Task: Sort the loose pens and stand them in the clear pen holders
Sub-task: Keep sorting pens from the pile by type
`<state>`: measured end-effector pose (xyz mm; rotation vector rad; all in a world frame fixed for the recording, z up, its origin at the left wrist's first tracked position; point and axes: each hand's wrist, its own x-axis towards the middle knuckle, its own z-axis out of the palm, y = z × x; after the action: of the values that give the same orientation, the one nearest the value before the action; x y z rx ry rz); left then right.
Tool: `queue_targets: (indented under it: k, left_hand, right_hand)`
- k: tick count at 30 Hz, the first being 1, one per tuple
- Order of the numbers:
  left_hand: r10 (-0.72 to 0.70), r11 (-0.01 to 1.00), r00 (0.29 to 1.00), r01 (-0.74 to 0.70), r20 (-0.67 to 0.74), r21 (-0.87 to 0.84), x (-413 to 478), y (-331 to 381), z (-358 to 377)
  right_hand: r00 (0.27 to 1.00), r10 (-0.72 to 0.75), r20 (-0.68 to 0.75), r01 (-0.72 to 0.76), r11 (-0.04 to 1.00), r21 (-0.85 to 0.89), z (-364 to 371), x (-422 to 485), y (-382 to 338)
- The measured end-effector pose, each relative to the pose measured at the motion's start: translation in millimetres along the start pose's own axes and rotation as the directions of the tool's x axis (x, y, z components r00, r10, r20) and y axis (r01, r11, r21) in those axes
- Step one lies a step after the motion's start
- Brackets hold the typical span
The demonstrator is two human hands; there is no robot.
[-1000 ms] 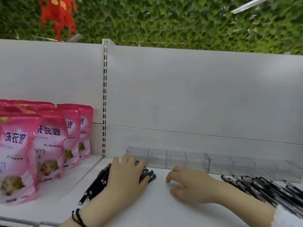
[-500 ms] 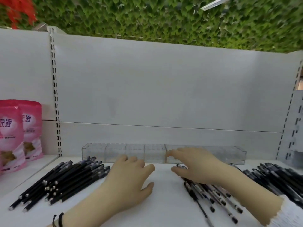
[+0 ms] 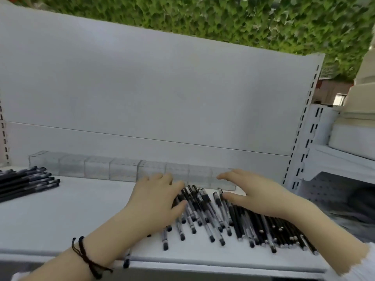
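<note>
A row of clear pen holders (image 3: 97,169) runs along the back of the white shelf (image 3: 71,216). Several loose pens with clear barrels and black caps (image 3: 200,211) lie fanned out at centre right. A group of all-black pens (image 3: 269,228) lies just right of them. My left hand (image 3: 156,199) rests flat on the left side of the clear-barrel pens, fingers spread. My right hand (image 3: 249,191) hovers with straight fingers over the top of the black pens, close to the holders. A second pile of dark pens (image 3: 26,183) lies at the far left.
The white back panel (image 3: 162,98) rises right behind the holders. A slotted upright (image 3: 302,138) marks the shelf's right end, with another white shelf unit (image 3: 334,159) beyond it. The shelf's front edge (image 3: 182,264) runs near my wrists, and one pen (image 3: 126,260) overhangs it.
The view has swung to the right, off the pink pouches and the left pen pile. Both hands have moved right onto the centre-right pens.
</note>
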<state>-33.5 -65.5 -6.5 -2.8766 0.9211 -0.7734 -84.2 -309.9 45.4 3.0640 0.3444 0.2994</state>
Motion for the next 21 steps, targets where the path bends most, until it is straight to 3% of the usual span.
queue_targets:
  k: [7, 9, 16, 21]
  left_hand:
    - [-0.129, 0.990, 0.992, 0.129, -0.015, 0.049, 6.4, -0.5, 17.2]
    - [-0.105, 0.994, 0.994, 0.104, 0.018, 0.029, 13.0, 4.4, 16.7]
    - [0.035, 0.992, 0.997, -0.043, -0.066, -0.116, 63.7, 46.5, 7.6]
    - [0.065, 0.961, 0.998, -0.063, 0.001, -0.269, 87.7, 60.9, 17.5]
  right_hand:
    - [0.999, -0.002, 0.047, 0.000, 0.999, 0.049, 8.8, -9.6, 40.2]
    - [0.998, 0.004, 0.058, -0.007, 0.998, 0.056, 8.7, -6.8, 46.5]
    - [0.994, -0.005, 0.109, -0.009, 0.992, 0.124, 8.9, 19.8, 55.4]
    - [0.982, -0.004, 0.187, -0.028, 0.986, 0.166, 19.7, 45.1, 54.4]
